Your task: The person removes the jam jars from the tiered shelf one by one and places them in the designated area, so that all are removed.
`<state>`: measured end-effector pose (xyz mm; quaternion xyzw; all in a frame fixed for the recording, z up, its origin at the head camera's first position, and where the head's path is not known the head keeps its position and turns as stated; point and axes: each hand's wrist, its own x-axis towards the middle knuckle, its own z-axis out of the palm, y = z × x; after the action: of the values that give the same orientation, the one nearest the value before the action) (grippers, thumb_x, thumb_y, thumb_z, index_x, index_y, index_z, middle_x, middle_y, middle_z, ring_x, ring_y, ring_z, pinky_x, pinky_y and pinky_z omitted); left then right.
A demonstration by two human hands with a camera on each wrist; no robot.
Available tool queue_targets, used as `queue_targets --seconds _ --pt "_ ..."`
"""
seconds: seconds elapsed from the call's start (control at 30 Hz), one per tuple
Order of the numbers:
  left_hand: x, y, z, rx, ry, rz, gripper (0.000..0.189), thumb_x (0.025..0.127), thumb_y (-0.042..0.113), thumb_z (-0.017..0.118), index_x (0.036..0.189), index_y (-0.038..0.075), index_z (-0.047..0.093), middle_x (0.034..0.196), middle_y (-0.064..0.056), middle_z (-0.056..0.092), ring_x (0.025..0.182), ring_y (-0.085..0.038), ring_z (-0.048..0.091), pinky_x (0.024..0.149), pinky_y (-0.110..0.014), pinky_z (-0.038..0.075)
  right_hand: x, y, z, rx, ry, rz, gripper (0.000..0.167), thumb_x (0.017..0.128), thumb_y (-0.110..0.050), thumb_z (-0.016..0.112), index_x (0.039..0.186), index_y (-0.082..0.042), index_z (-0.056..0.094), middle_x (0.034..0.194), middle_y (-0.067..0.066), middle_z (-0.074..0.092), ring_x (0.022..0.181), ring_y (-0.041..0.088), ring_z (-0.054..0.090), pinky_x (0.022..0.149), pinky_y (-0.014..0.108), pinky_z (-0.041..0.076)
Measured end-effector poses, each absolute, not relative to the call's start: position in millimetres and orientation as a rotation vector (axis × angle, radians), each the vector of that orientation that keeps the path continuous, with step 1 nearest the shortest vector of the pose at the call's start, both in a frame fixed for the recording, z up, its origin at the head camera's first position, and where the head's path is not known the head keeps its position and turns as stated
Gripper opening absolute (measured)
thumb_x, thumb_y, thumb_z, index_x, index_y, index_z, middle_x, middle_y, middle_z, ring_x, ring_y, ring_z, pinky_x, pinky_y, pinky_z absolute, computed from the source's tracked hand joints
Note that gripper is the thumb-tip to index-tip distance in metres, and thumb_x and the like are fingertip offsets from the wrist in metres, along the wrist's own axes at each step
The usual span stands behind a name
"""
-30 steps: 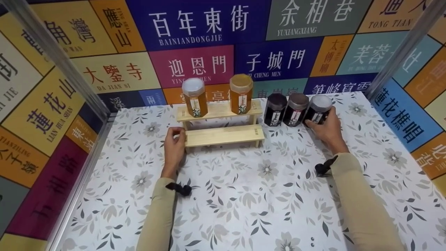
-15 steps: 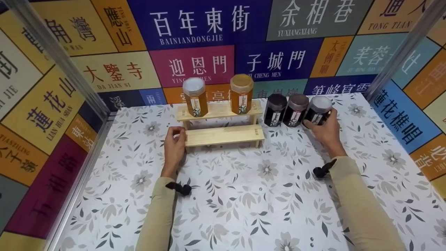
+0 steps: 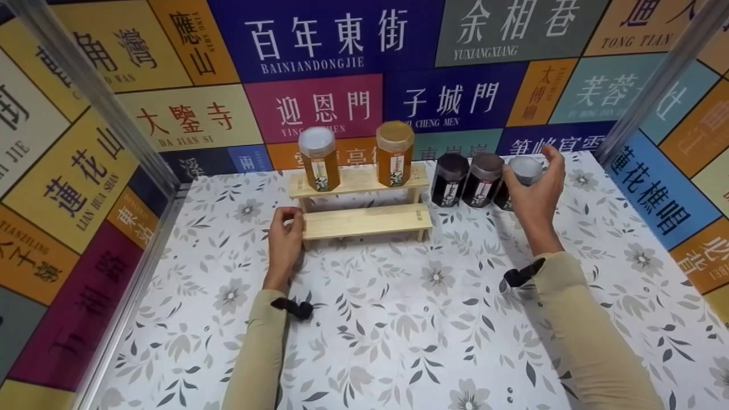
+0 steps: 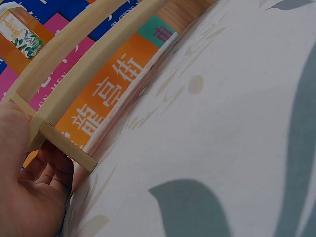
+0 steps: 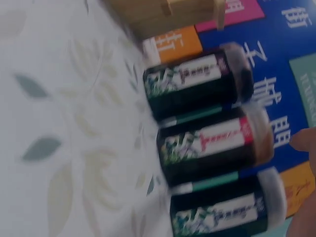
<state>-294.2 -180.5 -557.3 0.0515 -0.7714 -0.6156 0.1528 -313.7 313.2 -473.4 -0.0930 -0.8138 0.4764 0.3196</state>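
Note:
My left hand (image 3: 283, 236) grips the left end of a two-step wooden display stand (image 3: 367, 222); in the left wrist view its fingers curl under the stand's end. Two amber honey jars, one with a white lid (image 3: 320, 165) and one with a yellow lid (image 3: 394, 162), stand on the upper step. To the right of the stand, three dark jars are lined up on the cloth: a black-lidded jar (image 3: 450, 179), a brown-lidded jar (image 3: 483, 179) and a white-lidded dark jar (image 5: 217, 212). Around that last lid, my right hand (image 3: 536, 196) has its thumb and fingers spread apart, partly hiding the jar.
A white cloth (image 3: 393, 330) with grey leaves and flowers covers the table. Colourful printed panels (image 3: 336, 40) rise behind it and at both sides. Metal posts (image 3: 663, 80) stand at the back corners.
My right hand has let go of the white-lidded dark jar and risen, its fingers spreading around the lid. The left hand and the stand have stayed in place.

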Motion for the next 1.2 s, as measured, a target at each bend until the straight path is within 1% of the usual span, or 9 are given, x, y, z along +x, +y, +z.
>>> queue_targets --seconds 0.17,0.2,0.33,0.53,0.67,0.77,0.87,1.03,1.2 --pt "-294.5 -180.9 -558.3 0.125 -2.203 -1.775 0.021 0.113 0.022 0.057 0.126 0.006 0.061 0.126 -0.013 0.063 0.113 -0.024 0.066 0.091 -0.034 0.055 -313.0 277.4 -466.4 -0.024 -2.087 1.272 0.062 0.099 -0.026 0.080 0.152 -0.011 0.052 0.156 0.006 0.055 0.150 0.019 0.048 0.125 0.043 0.039" --pt "-294.9 -181.1 -558.8 0.118 -2.200 -1.777 0.021 0.113 0.022 0.057 0.126 0.006 0.061 0.126 -0.013 0.062 0.114 -0.024 0.066 0.092 -0.035 0.055 -310.2 266.6 -462.8 0.020 -2.081 1.288 0.059 0.100 -0.023 0.080 0.150 -0.009 0.054 0.154 0.008 0.057 0.148 0.021 0.051 0.122 0.038 0.042" --pt "-296.1 -181.5 -559.7 0.119 -2.201 -1.772 0.022 0.113 0.022 0.056 0.127 0.006 0.061 0.127 -0.013 0.062 0.114 -0.024 0.066 0.093 -0.036 0.055 -310.6 228.6 -459.6 0.190 -2.072 1.389 0.057 0.098 -0.011 0.080 0.148 -0.003 0.054 0.150 0.018 0.058 0.143 0.031 0.056 0.118 0.046 0.048" --pt "-295.6 -181.3 -558.4 0.121 -2.196 -1.771 0.022 0.113 0.023 0.057 0.126 0.006 0.061 0.127 -0.014 0.063 0.113 -0.025 0.066 0.092 -0.038 0.055 -317.4 186.5 -467.1 0.366 -2.187 1.483 0.069 0.097 -0.020 0.083 0.156 -0.011 0.048 0.156 0.014 0.054 0.146 0.029 0.052 0.121 0.053 0.045" --pt "-296.2 -181.1 -559.3 0.127 -2.202 -1.764 0.022 0.113 0.022 0.057 0.127 0.005 0.061 0.128 -0.014 0.063 0.117 -0.025 0.064 0.096 -0.039 0.055 -321.6 163.5 -471.7 0.421 -2.203 1.618 0.078 0.096 -0.018 0.085 0.160 -0.009 0.041 0.160 0.015 0.050 0.149 0.036 0.050 0.122 0.056 0.044" --pt "-296.6 -181.8 -560.5 0.142 -2.212 -1.758 0.022 0.113 0.022 0.057 0.127 0.005 0.061 0.128 -0.014 0.063 0.119 -0.024 0.064 0.098 -0.040 0.055 -324.5 149.8 -472.6 0.424 -2.217 1.691 0.083 0.095 -0.018 0.086 0.162 -0.009 0.037 0.162 0.015 0.048 0.151 0.037 0.048 0.126 0.054 0.040" --pt "-296.9 -182.8 -561.3 0.145 -2.206 -1.763 0.022 0.113 0.021 0.057 0.127 0.005 0.060 0.128 -0.014 0.063 0.118 -0.025 0.064 0.098 -0.041 0.055 -327.3 138.8 -470.9 0.406 -2.244 1.707 0.086 0.095 -0.024 0.087 0.163 -0.012 0.036 0.162 0.013 0.048 0.151 0.031 0.048 0.129 0.048 0.038" --pt "-296.9 -182.8 -560.6 0.135 -2.194 -1.773 0.021 0.113 0.022 0.057 0.126 0.005 0.061 0.127 -0.013 0.063 0.118 -0.024 0.063 0.097 -0.039 0.055 -334.1 126.5 -470.4 0.358 -2.287 1.669 0.089 0.094 -0.037 0.087 0.163 -0.018 0.035 0.157 0.008 0.052 0.145 0.023 0.053 0.124 0.045 0.042" --pt "-295.8 -181.6 -559.1 0.129 -2.203 -1.767 0.021 0.113 0.023 0.057 0.126 0.006 0.061 0.128 -0.013 0.063 0.120 -0.024 0.063 0.097 -0.038 0.055 -337.9 122.1 -474.5 0.322 -2.297 1.568 0.087 0.094 -0.038 0.087 0.162 -0.016 0.038 0.151 0.008 0.060 0.136 0.023 0.059 0.116 0.047 0.047"
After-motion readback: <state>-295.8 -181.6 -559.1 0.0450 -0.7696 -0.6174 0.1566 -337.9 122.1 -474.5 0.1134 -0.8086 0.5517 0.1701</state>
